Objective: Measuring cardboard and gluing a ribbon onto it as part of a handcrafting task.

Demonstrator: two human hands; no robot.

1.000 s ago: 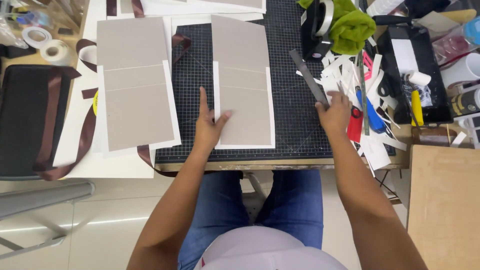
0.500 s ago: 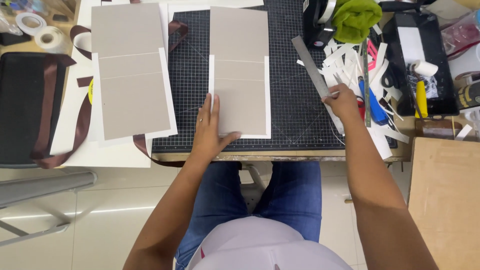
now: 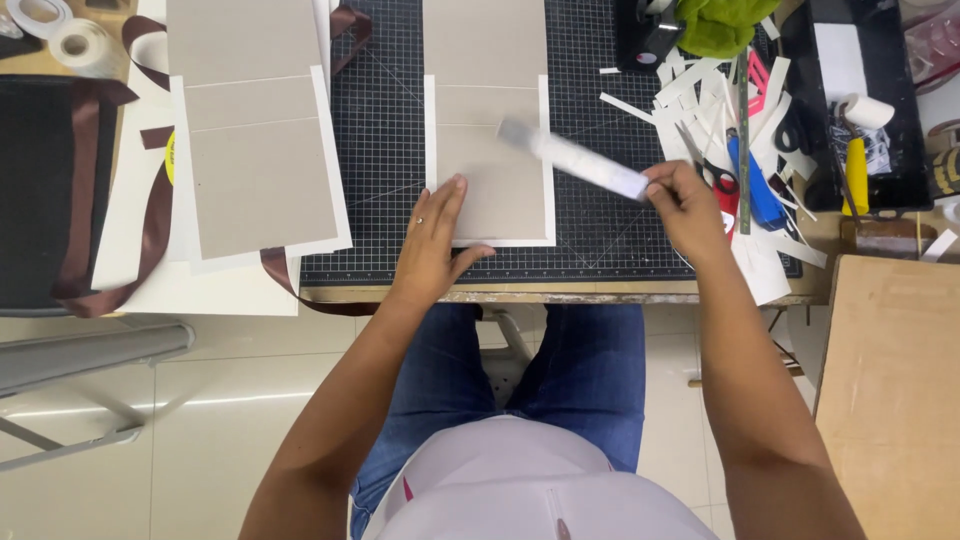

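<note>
Below you lies a pale tiled floor (image 3: 200, 400) with soft light streaks. A grey metal frame (image 3: 90, 350) stands left, a wooden board (image 3: 890, 390) right, beside the surface (image 3: 480, 293).

Bright even light; motion-blurred ruler (image 3: 575, 158)

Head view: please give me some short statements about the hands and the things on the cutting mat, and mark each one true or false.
1. The left hand lies flat on the grey board. True.
2. The right hand holds scissors. False: it holds a ruler, blurred, over the board; the scissors lie among the paper strips.
3. The grey board lies on the cutting mat. True.
4. A brown ribbon lies right of the mat. False: it lies to the left, beside a second board.
5. A green cloth lies at the near edge of the table. False: it lies at the far side, above the strips.
</note>
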